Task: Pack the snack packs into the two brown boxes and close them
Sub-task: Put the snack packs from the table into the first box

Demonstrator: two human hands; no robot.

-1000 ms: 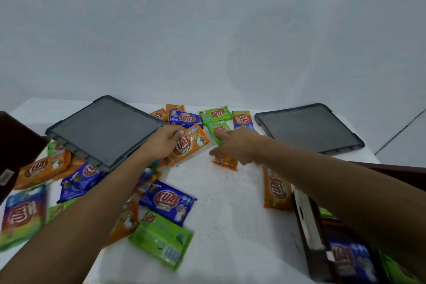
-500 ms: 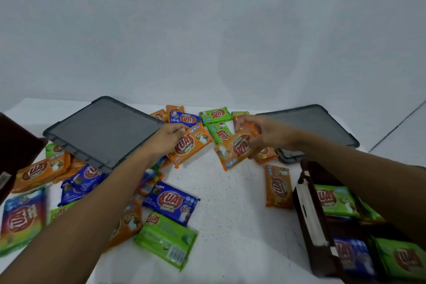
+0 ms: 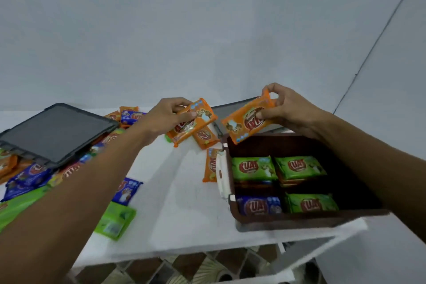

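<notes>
Head view. The left hand pinched the first orange snack pack between thumb and fingers, raised above the white surface; the right hand gripped the second orange snack pack by its far end, fingers curled round it, tilted above the back-left corner of the open brown box. In the box lay three green packs and one blue pack, two by two; a dark gap showed between them and the far wall.

I judged the step in hand to be setting both orange packs into that box. To do it well I would level each pack, label up, lower the right one first into the gap behind the green packs, then bring the left one across so the wrists did not meet; I would let go only once a pack rested flat, and keep the stacks below the rim so that a lid could seat.

Hidden or unclear:
- The second brown box lay outside the frame.
- The right forearm covered the box's right wall.
- Only edges showed beneath the top packs, so I could not count layers.
- The grey lid lay over several loose packs; those at the left edge were blurred.
- The other grey lid was mostly behind the hands.
</notes>
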